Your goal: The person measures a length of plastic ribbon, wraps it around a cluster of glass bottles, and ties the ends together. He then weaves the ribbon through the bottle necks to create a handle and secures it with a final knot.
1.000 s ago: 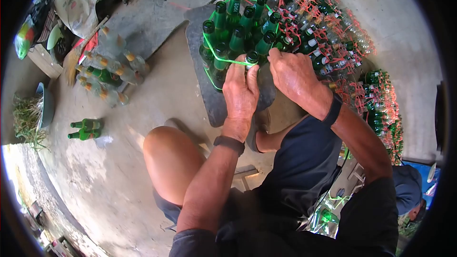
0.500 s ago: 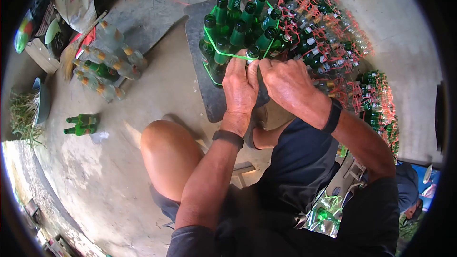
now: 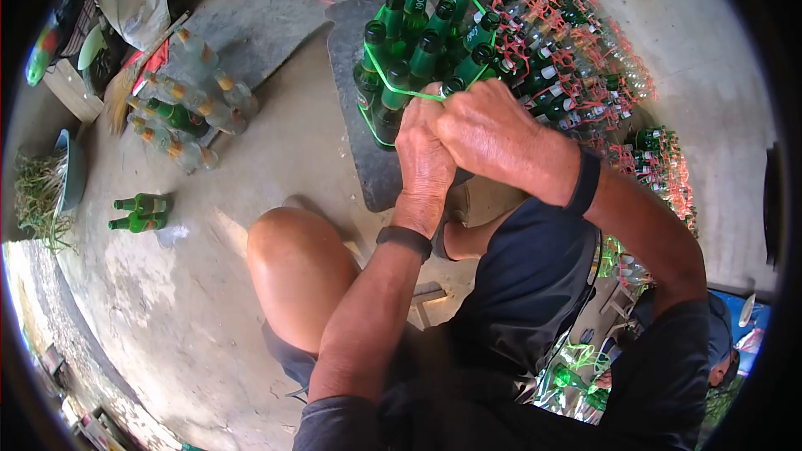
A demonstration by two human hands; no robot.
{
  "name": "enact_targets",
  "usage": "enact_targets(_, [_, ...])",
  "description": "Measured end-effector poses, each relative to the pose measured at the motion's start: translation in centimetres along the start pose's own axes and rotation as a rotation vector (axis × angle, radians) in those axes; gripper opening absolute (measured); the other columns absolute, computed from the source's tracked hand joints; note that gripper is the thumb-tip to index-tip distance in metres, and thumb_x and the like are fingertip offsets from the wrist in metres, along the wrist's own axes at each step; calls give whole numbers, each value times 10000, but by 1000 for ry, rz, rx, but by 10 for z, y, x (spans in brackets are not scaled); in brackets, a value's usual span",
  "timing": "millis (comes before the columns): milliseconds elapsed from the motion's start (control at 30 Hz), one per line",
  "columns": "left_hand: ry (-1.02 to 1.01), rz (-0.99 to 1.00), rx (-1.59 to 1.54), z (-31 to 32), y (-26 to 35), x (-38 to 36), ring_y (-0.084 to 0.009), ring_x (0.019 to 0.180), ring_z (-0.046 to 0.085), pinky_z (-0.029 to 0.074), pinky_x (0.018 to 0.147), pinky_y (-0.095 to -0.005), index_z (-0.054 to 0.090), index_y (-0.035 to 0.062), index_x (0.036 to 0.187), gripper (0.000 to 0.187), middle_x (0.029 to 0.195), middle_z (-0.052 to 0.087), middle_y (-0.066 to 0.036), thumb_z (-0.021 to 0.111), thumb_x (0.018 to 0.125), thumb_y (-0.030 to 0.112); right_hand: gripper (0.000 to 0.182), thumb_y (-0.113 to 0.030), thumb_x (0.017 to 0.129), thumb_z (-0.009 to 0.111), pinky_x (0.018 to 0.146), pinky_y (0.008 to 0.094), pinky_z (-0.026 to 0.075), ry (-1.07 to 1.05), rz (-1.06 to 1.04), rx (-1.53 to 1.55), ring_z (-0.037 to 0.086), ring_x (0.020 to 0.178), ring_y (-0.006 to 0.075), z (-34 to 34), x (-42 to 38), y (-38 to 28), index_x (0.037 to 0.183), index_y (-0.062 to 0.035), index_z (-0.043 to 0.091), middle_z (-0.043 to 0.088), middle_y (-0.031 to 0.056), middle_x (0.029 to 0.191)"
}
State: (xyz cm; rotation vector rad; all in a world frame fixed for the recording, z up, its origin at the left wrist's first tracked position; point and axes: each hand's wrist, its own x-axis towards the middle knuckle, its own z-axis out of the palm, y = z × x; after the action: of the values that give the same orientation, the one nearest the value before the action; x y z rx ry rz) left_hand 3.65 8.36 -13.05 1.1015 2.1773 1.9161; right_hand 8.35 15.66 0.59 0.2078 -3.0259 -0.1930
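Observation:
Several green bottles (image 3: pixel 423 54) stand upright in a tight group on a dark mat (image 3: pixel 352 129). A green strap (image 3: pixel 386 77) runs around their necks, and another stretch of it shows lower down at the left of the group. My left hand (image 3: pixel 424 154) is closed on the strap at the near edge of the bottles. Right against it, my right hand (image 3: pixel 493 129) is closed too, its knuckles up beside the nearest bottle neck; the fingertips of both hands are partly hidden.
Many bottles bound with red ties (image 3: pixel 555 75) fill the right side. Clear and green bottles (image 3: pixel 196 108) lie at the left, near a broom (image 3: pixel 119 104). Two green bottles (image 3: pixel 140 212) lie lower left. Another person (image 3: pixel 720 342) is at the lower right.
My right hand has moved left and now overlaps my left hand. The strap's near side has shifted slightly with them.

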Motion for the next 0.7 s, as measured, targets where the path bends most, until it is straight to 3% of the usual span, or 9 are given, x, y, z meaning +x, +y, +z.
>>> enact_targets(133, [17,20,-15,2,-1,-2,-445,1070,630,528,923,-478,646,-24,1187,321,1147,670,-244,649,879,69,131,-114,620,753,556,465,552,-162,-92,72,710,664,374,-11,19,22,724,-34,750,696,180,691])
enact_targets(200, [69,54,31,4,-8,-2,-462,979,645,532,835,-489,652,1,1128,257,1052,671,-245,688,899,111,162,-121,602,765,563,464,554,-182,-105,50,710,674,382,-9,30,33,732,-27,748,696,184,693])
enact_targets(300, [99,35,8,6,-3,0,-470,963,642,524,820,-501,647,-3,1124,213,1024,668,-250,652,939,102,218,-133,568,792,601,467,563,-215,-117,36,713,710,390,-5,45,48,738,-8,735,691,192,694])
enact_targets(367, [97,21,16,4,2,1,-472,955,638,521,810,-503,644,-4,1125,201,1013,665,-250,644,955,102,233,-181,594,796,637,471,562,-286,-140,88,709,739,392,0,52,55,717,-1,713,681,186,681])
enact_targets(400, [98,11,22,3,2,2,-474,948,635,517,800,-504,640,-5,1126,190,1002,662,-250,635,970,103,193,-173,658,744,634,487,527,-246,-136,216,677,709,399,-1,53,59,685,7,676,646,205,662])
enact_targets(500, [99,46,-4,3,4,4,-454,923,618,520,793,-511,631,-21,1155,255,986,640,-239,650,987,170,155,-135,705,673,602,501,476,-308,-65,319,629,647,414,4,57,71,673,15,651,608,229,646])
enact_targets(533, [100,44,-4,2,4,5,-454,923,618,520,793,-511,631,-21,1155,255,986,640,-239,650,987,170,114,-79,706,616,574,500,441,-266,-49,416,580,594,405,9,54,74,669,27,633,582,246,637])
enact_targets(667, [64,49,23,1,4,3,-442,896,621,517,779,-505,636,-14,1171,264,950,641,-230,669,977,162,115,-81,696,627,559,469,450,-284,15,525,587,563,355,17,55,85,695,28,665,605,227,632])
enact_targets(700, [48,44,38,1,4,4,-440,886,622,517,777,-502,637,-12,1172,264,940,641,-228,672,975,160,127,-82,720,632,556,438,463,-358,54,529,609,565,304,11,57,85,741,20,704,634,197,645])
